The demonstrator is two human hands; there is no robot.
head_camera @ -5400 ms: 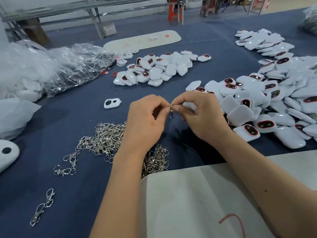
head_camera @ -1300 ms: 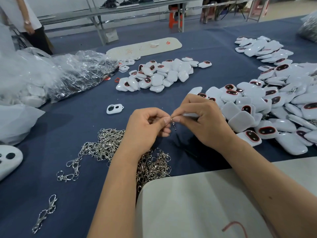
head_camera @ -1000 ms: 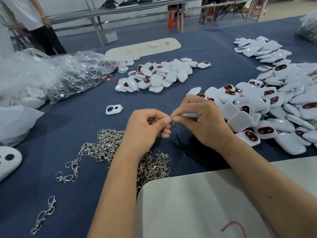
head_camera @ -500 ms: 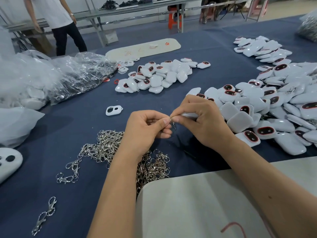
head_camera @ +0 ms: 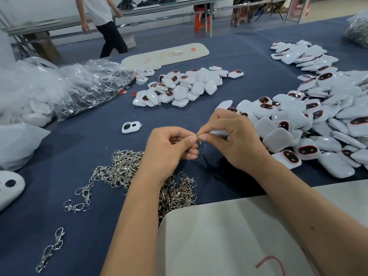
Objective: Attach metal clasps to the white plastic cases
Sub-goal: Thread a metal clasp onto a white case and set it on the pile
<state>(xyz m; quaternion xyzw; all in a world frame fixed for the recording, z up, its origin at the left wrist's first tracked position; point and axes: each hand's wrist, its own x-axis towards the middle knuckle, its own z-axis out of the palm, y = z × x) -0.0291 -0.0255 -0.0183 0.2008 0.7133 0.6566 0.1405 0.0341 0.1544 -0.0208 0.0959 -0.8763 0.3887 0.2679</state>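
Observation:
My left hand (head_camera: 169, 148) and my right hand (head_camera: 233, 140) meet fingertip to fingertip above the blue table. Between them they pinch a small metal clasp (head_camera: 199, 143), which dangles below the fingertips. A white plastic case (head_camera: 219, 133) shows partly inside my right hand, mostly hidden by the fingers. A heap of loose metal clasps (head_camera: 123, 170) lies under and left of my left wrist. Many white cases with dark red-rimmed windows form a large pile (head_camera: 310, 126) to the right.
A smaller pile of cases (head_camera: 183, 86) lies farther back, and one lone open case (head_camera: 131, 126) lies left of my hands. Clear plastic bags (head_camera: 59, 86) crowd the left. A pale board (head_camera: 239, 236) covers the near edge. A person (head_camera: 103, 22) walks at the back.
My hands stay almost still, pinching the clasp in the same spot. The person in the background has walked rightward.

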